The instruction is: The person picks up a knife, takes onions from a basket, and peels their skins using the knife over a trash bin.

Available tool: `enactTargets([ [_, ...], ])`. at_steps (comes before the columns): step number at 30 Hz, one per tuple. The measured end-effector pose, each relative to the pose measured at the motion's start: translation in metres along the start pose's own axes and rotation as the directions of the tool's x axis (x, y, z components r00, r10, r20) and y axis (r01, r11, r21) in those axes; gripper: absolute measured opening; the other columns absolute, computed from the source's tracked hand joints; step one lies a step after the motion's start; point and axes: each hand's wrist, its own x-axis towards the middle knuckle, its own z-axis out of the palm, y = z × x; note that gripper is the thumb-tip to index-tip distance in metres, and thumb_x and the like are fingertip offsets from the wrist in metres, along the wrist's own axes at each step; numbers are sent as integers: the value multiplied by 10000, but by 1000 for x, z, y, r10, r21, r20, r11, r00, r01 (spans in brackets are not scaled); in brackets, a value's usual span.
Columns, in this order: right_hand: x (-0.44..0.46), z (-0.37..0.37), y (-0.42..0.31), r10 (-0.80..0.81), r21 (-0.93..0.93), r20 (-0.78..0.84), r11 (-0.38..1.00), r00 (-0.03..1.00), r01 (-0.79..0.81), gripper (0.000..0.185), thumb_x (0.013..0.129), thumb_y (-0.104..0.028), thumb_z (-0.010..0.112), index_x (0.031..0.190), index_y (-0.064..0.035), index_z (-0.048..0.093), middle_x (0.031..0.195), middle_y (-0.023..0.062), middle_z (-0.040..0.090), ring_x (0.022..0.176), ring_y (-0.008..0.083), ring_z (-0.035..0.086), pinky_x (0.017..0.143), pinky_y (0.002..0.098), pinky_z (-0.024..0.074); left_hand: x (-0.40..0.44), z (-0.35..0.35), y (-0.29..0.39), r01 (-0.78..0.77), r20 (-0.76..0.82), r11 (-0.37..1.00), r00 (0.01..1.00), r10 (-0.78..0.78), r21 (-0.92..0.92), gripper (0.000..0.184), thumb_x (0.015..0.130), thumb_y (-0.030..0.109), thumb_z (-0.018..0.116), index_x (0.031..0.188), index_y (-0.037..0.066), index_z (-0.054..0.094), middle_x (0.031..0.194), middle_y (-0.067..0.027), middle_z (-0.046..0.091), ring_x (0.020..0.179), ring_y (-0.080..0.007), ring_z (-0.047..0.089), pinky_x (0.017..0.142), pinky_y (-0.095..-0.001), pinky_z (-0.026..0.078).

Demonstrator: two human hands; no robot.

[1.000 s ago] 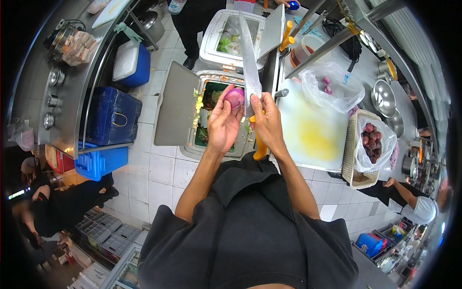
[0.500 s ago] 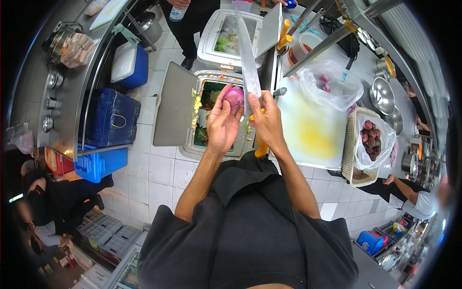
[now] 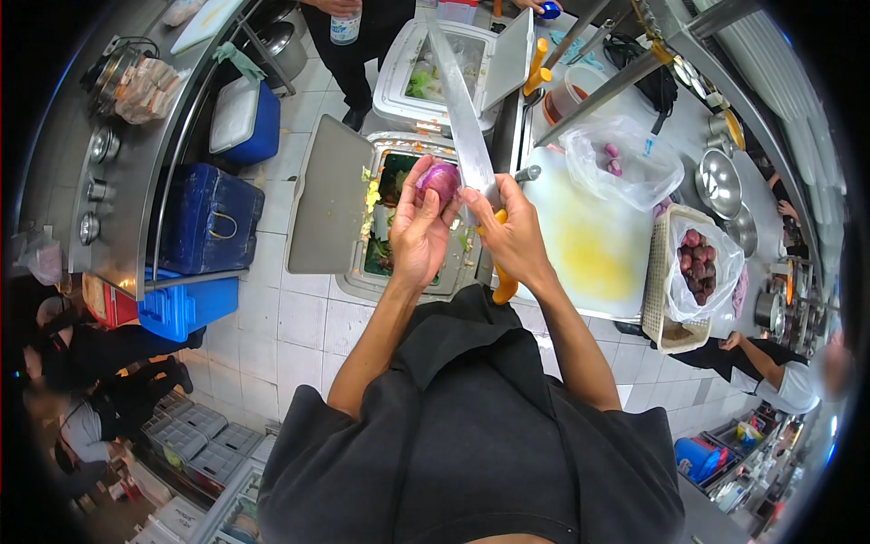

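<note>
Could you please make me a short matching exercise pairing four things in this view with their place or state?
Things:
1. Red onion
2. Large knife
3. Cutting board
4. Cream basket

Places and states:
A. White, stained yellow
B. Beside the cutting board
C. In the right hand
D. In the left hand

Pairs: 1-D, 2-C, 3-A, 4-B

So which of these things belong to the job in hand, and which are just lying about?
Likely in the job:
onion, in the left hand
knife, in the right hand
open bin below
bagged onions

Seemingly just lying about:
steel bowls
blue boxes
green cloth
</note>
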Motion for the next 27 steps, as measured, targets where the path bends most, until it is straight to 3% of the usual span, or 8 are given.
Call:
enactTargets([
  [3, 0, -3, 0, 1, 11, 13, 1000, 1000, -1, 372, 952, -326, 655, 1051, 21, 567, 697, 87, 614, 604, 95, 528, 541, 286, 423, 1, 3, 3, -12, 8, 999, 1000, 12, 32, 527, 1007, 163, 542, 1465, 37, 313, 1403, -114, 443, 1306, -257, 483, 1110, -402, 416],
  [6, 5, -4, -3, -25, 7, -132, 1000, 991, 26, 413, 936, -329, 678, 1100, 24, 537, 809, 95, 663, 675, 120, 577, 619, 297, 470, 3, 4, 3, -9, 46, 1000, 999, 9, 10, 527, 1007, 166, 541, 1463, 36, 313, 1416, -124, 437, 1353, -289, 442, 1119, -407, 407],
  [10, 7, -2, 3, -8, 2, -93, 1000, 996, 9, 427, 919, -322, 700, 1112, 21, 534, 846, 111, 673, 710, 133, 595, 652, 301, 485, 3, 7, 0, -22, 58, 1000, 998, 21, 12, 534, 1016, 179, 521, 1473, 28, 291, 1434, -138, 434, 1357, -297, 440, 1121, -412, 402],
  [12, 5, 1, 2, -139, -16, -96, 990, 986, 139, 428, 903, -316, 719, 1105, 17, 542, 844, 108, 673, 708, 127, 592, 652, 295, 482, 2, 7, 0, -39, 62, 998, 997, 36, 42, 534, 1025, 185, 498, 1482, 24, 272, 1435, -143, 441, 1355, -300, 446, 1118, -415, 407],
  [17, 5, 3, 1, -155, -10, -90, 988, 984, 155, 410, 890, -308, 734, 1080, 8, 556, 805, 102, 664, 665, 104, 577, 604, 285, 466, 1, 7, -1, -10, 67, 1000, 998, 11, -14, 551, 1021, 199, 515, 1488, 31, 275, 1426, -128, 454, 1233, -207, 531, 1086, -372, 417],
  [27, 5, 6, 1, -145, -26, -59, 989, 988, 144, 380, 891, -298, 733, 1032, 7, 557, 689, 79, 623, 575, 88, 519, 525, 285, 429, 2, 2, 0, 3, 83, 1000, 997, -1, -29, 544, 1022, 208, 519, 1484, 40, 288, 1403, -127, 477, 1238, -197, 530, 1096, -382, 400],
])
